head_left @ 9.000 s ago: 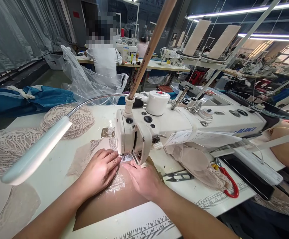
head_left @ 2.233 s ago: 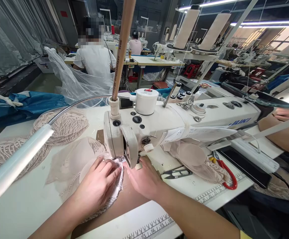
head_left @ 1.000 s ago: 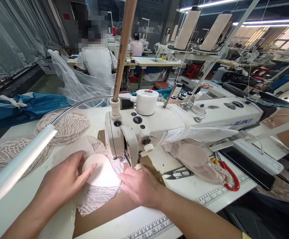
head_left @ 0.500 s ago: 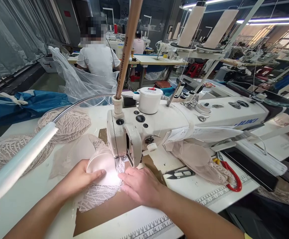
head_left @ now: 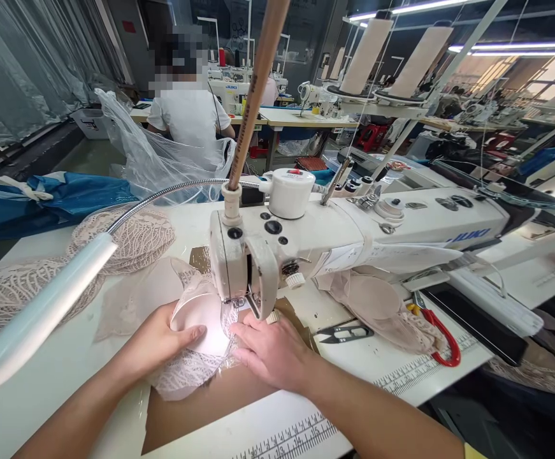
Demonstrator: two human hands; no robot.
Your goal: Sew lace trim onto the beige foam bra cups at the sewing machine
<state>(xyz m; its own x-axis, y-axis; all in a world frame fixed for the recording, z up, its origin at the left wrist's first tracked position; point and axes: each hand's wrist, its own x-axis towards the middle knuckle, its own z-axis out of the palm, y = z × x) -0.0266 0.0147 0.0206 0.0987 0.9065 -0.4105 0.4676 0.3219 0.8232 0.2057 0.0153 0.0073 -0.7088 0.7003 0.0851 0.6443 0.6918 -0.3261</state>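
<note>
A pale pink bra cup (head_left: 205, 322) with lace along its edges lies under the head of a white sewing machine (head_left: 243, 261). My left hand (head_left: 169, 341) is closed on the cup's left side, thumb on the inner face and fingers hidden beneath. Close to the needle, my right hand (head_left: 272, 350) pinches the lace edge (head_left: 230, 313) on the right side of the cup. More lace (head_left: 176, 376) hangs toward me over a brown sheet (head_left: 195, 414). The machine head partly hides the needle and the cup's far edge.
Stacked lace cups (head_left: 124, 239) lie at the left, below a lit lamp tube (head_left: 43, 306). Thread snips (head_left: 346, 333), another bra piece (head_left: 377, 299) and red-handled scissors (head_left: 449, 341) lie at the right. A seated person (head_left: 186, 118) is beyond the machine.
The bra cup has turned and shifted slightly, its lower lace now bunched closer to my hands. Both hands keep their hold. The whole view has shifted a little.
</note>
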